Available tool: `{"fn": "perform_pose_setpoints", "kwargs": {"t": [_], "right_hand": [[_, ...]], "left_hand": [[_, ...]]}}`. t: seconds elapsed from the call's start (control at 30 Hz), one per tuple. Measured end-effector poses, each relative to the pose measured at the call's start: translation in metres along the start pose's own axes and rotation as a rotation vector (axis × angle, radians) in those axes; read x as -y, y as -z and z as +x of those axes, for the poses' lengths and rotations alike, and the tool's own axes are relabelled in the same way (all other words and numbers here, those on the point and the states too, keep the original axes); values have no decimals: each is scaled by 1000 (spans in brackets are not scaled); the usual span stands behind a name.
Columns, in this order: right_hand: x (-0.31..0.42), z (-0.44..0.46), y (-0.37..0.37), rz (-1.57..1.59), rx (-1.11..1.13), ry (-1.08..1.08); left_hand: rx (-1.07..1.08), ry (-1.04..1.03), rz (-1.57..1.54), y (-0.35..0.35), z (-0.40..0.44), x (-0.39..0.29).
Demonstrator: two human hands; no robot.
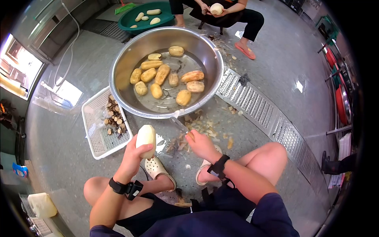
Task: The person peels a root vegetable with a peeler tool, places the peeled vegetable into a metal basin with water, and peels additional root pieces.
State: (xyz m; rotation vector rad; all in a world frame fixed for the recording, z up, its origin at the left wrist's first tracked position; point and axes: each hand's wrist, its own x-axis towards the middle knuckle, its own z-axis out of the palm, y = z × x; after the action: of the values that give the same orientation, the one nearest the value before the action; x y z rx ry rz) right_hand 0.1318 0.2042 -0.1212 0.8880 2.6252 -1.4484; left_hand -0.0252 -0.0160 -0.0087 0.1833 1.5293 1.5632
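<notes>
My left hand (136, 153) is wrapped round a pale peeled root (146, 136), held upright just below the near rim of a large metal basin (118, 85). To its right, my right hand (203, 146) grips the handle of a peeler (181, 125), whose blade points up and left toward the basin rim. Blade and root are apart. Inside the basin, several yellow-brown root pieces (162, 74) lie in shallow water. Peel scraps (205, 128) are scattered on the wet floor beyond my right hand.
A white basket (94, 136) with dark-edged cut ends stands left of the basin. Behind is a green tub (126, 21) with pale roots. Another person (252, 23) sits at the top, holding a pale root. A metal drain grate (256, 106) runs along the right.
</notes>
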Motion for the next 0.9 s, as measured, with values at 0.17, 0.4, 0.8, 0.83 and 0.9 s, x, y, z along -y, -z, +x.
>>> {"fn": "perform_pose_setpoints", "kwargs": {"t": [0.17,0.4,0.8,0.83,0.9], "right_hand": [[-18,6,-9,-149,-3,47],[-5,-1,-5,-188,-96,84],[-5,10,11,-150,-50,60],[-5,10,13,-91,-16,38],[-4,11,10,9,-56,50]], "left_hand": [[-1,-20,88,-3,-3,5],[-13,-24,88,-2,-4,9],[-45,-57,156,-2,-2,3],[-41,-62,149,-3,-2,2],[-35,-68,132,-5,-3,2]]}}
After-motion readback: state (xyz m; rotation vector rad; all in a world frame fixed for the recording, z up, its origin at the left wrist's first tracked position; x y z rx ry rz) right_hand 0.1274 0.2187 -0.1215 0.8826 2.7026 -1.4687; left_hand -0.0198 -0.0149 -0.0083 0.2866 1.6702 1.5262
